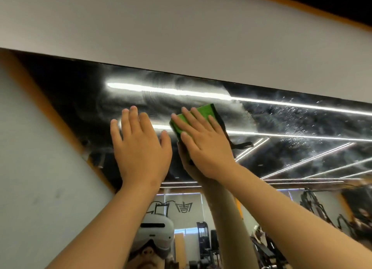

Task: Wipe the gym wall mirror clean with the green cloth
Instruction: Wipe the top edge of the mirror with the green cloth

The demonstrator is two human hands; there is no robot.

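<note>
The wall mirror (302, 127) fills the middle of the view, its top edge running under a white wall band. Smeared streaks cover the glass near the top centre, and droplets speckle it on the right. My right hand (203, 141) lies flat with straight fingers on the folded green cloth (203, 113), pressing it against the glass. A dark strap of the cloth hangs out to the right. To the left of the cloth, my left hand (138, 147) rests flat on the bare mirror, fingers spread.
A white wall band (181, 37) sits above the mirror. A grey wall panel with an orange edge (40, 168) borders it on the left. The glass reflects ceiling light strips, gym machines (310, 204), my raised arms and a white headset (155, 230).
</note>
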